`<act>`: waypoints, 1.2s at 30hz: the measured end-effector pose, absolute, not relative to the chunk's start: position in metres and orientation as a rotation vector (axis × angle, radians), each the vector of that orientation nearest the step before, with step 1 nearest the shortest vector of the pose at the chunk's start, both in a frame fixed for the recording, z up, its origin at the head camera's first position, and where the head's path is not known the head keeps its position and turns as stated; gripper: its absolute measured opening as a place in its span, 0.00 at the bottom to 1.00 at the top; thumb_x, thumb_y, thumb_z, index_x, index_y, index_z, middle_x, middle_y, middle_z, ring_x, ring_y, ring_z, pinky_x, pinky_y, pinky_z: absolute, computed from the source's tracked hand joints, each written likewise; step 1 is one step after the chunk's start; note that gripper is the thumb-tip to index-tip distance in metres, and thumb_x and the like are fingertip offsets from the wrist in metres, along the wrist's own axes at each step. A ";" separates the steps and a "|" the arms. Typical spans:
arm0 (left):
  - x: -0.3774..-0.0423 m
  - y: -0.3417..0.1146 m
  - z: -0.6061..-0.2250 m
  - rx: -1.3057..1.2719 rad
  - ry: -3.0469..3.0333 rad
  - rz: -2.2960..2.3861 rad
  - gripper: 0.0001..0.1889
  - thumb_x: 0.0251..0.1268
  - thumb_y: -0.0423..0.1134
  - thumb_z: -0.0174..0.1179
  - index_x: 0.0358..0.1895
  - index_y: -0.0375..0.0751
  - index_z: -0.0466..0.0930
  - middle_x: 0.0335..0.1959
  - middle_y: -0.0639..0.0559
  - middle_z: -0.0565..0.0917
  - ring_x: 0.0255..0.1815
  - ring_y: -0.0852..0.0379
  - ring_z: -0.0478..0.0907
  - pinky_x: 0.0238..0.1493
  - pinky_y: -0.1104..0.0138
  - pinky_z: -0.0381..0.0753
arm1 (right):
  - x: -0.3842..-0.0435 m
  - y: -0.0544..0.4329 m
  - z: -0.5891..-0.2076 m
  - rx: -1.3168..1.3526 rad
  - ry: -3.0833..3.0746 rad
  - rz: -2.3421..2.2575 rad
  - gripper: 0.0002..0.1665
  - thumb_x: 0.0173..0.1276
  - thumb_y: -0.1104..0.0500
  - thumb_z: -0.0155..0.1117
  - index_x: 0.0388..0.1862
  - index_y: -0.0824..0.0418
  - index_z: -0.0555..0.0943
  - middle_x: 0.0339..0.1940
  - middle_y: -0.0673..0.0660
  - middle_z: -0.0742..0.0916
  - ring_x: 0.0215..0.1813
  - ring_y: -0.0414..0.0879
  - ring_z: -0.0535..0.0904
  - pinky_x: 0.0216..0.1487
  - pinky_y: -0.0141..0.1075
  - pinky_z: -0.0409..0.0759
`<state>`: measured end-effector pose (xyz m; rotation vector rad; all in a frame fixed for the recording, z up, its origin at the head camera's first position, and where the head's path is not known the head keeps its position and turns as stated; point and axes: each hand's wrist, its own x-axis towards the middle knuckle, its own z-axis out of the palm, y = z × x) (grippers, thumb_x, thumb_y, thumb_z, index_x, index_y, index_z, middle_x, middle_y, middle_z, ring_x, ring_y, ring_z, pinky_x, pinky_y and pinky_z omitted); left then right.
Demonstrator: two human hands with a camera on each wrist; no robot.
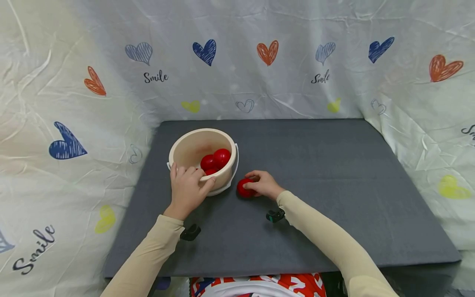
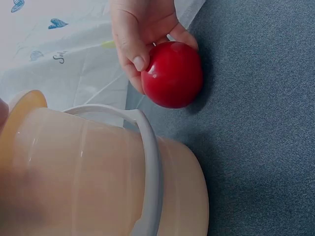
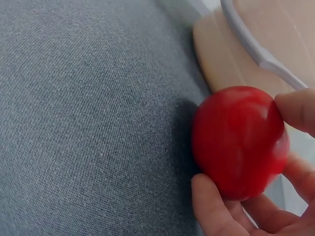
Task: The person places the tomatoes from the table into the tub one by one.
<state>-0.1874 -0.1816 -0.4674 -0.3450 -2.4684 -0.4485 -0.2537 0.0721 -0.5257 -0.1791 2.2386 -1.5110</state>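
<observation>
A cream bucket [image 1: 226, 175] with a pale handle [image 1: 234, 169] stands at the left of the dark table. My left hand [image 1: 188, 187] grips its near rim, fingers over the edge. Inside the bucket lie several shiny red round fruits [image 1: 221, 158], partly hidden by the rim and hand. Just right of the bucket, my right hand [image 1: 262, 184] holds another red round fruit [image 3: 241, 142] between thumb and fingers, close over the table. Its smooth skin faces the left wrist view, where the bucket's side [image 2: 98, 172] fills the lower left.
The grey cloth-covered table [image 1: 315, 214] spreads right of the hands. A pale sheet [image 1: 230, 82] printed with hearts hangs behind it and along both sides. Dark wrist mounts [image 1: 191, 232] sit under the cream sleeves [image 1: 326, 235].
</observation>
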 end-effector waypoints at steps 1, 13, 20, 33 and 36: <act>-0.188 -0.182 -0.467 -0.345 -2.470 -0.450 0.18 0.64 0.51 0.57 0.26 0.40 0.82 0.28 0.39 0.84 0.36 0.38 0.74 0.72 0.30 0.55 | -0.254 0.072 -0.526 -0.178 2.239 -1.513 0.27 0.65 0.56 0.71 0.62 0.59 0.81 0.61 0.64 0.85 0.52 0.52 0.84 0.38 0.39 0.88; -0.187 -0.181 -0.467 -0.345 -2.475 -0.449 0.18 0.64 0.51 0.57 0.27 0.40 0.82 0.27 0.39 0.83 0.35 0.38 0.74 0.72 0.30 0.55 | -0.254 0.071 -0.527 -0.136 2.244 -1.535 0.25 0.64 0.57 0.71 0.61 0.59 0.82 0.60 0.64 0.85 0.51 0.53 0.84 0.36 0.39 0.89; -0.186 -0.180 -0.465 -0.342 -2.473 -0.448 0.17 0.64 0.51 0.58 0.27 0.40 0.82 0.28 0.39 0.84 0.36 0.38 0.75 0.72 0.30 0.56 | -0.256 0.074 -0.524 -0.101 2.231 -1.587 0.24 0.64 0.57 0.71 0.60 0.60 0.82 0.60 0.65 0.85 0.51 0.54 0.85 0.36 0.41 0.89; -0.186 -0.180 -0.466 -0.343 -2.460 -0.475 0.17 0.64 0.50 0.57 0.25 0.41 0.82 0.29 0.40 0.85 0.36 0.38 0.74 0.72 0.29 0.55 | -0.280 0.103 -0.482 -0.033 2.253 -1.691 0.27 0.68 0.56 0.67 0.65 0.60 0.79 0.65 0.65 0.82 0.59 0.59 0.83 0.42 0.44 0.90; -0.186 -0.180 -0.466 -0.344 -2.461 -0.473 0.17 0.64 0.51 0.57 0.25 0.41 0.82 0.29 0.40 0.85 0.36 0.38 0.74 0.72 0.29 0.55 | -0.287 0.107 -0.464 -0.021 2.250 -1.730 0.27 0.70 0.56 0.66 0.66 0.60 0.78 0.66 0.64 0.82 0.61 0.60 0.82 0.48 0.47 0.89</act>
